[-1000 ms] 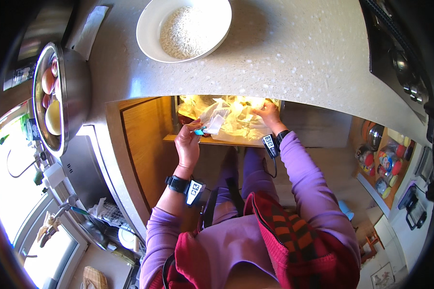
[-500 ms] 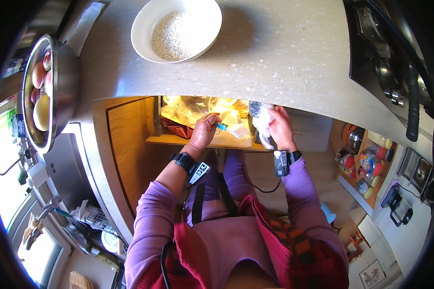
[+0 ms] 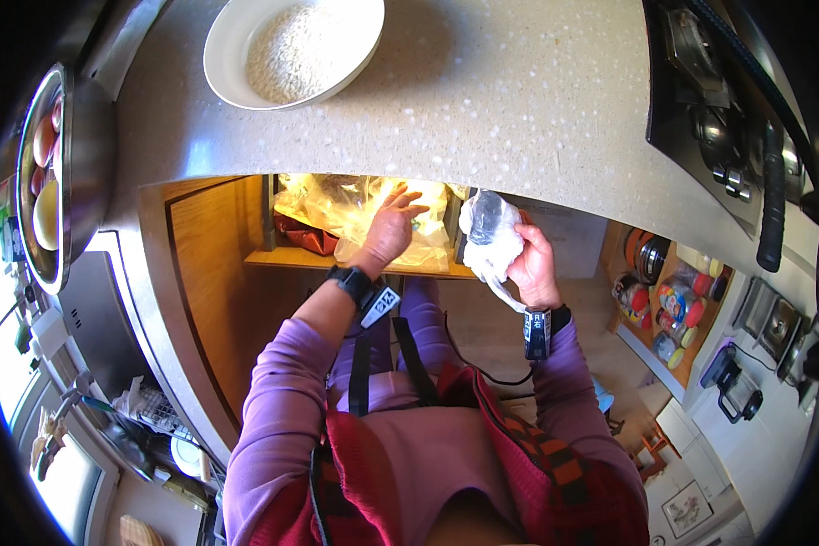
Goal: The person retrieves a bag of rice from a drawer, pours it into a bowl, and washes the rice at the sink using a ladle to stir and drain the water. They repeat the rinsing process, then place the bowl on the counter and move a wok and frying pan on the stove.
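My left hand [image 3: 393,227] is over an open drawer [image 3: 350,260], fingers spread among crumpled clear and yellowish plastic bags [image 3: 428,244]. A red package [image 3: 305,235] lies at the drawer's left side. My right hand [image 3: 532,259], at the drawer's right end just below the counter edge, grips a crumpled white plastic bag [image 3: 490,227] with a dark translucent part on top and a white strand hanging toward my wrist. Above the drawer, on the speckled counter [image 3: 500,100], sits a white bowl [image 3: 223,59] of white grains.
A steel bowl [image 3: 91,182] of rounded red and yellow produce is at the left. A black hob [image 3: 678,109] with a dark handle is at the upper right. Shelves of several lidded jars [image 3: 682,309] stand lower right, beside small appliances [image 3: 737,391]. A bright window [image 3: 59,464] is lower left.
My right hand has lifted the white bag out of the drawer's contents and moved rightward. My left hand has let go of the small blue-clipped packet and spread its fingers. The view has shifted slightly.
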Motion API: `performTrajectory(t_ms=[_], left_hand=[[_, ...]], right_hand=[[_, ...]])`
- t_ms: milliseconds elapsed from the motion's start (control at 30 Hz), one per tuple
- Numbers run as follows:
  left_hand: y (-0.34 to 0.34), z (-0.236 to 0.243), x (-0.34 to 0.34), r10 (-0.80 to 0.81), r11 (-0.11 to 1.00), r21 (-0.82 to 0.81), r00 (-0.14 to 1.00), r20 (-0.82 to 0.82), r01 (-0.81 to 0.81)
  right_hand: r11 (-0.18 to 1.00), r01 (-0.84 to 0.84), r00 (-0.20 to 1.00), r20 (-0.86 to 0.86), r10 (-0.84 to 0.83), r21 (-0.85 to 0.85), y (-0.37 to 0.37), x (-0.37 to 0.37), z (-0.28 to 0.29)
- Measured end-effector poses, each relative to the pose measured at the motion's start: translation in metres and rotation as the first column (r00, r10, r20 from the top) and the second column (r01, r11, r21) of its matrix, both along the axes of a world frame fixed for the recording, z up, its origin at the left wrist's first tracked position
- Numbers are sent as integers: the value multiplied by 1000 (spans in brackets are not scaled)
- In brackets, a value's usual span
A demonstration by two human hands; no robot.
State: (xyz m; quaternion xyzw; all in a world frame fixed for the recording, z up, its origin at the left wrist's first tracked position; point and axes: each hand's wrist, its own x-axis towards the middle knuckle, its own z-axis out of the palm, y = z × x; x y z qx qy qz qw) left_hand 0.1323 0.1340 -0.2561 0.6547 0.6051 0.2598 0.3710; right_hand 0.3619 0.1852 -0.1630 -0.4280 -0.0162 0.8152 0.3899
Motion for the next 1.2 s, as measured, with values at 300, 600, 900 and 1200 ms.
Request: performTrajectory(t_ms=[300, 600, 900, 1200], left_hand=[[-4, 105, 27, 489, 843, -528, 264, 831, 101], [-20, 124, 19, 534, 822, -565, 241, 810, 79], [-30, 123, 8, 643, 766, -631, 184, 744, -123], [-47, 120, 6, 682, 712, -687, 93, 726, 145]], right_hand=[[955, -221, 974, 98, 205, 197, -16, -19, 40], [940, -295, 948, 178, 265, 172, -23, -25, 63], [929, -310, 944, 185, 274, 203, -27, -37, 85], [903, -390, 920, 39, 389, 180, -36, -45, 90]])
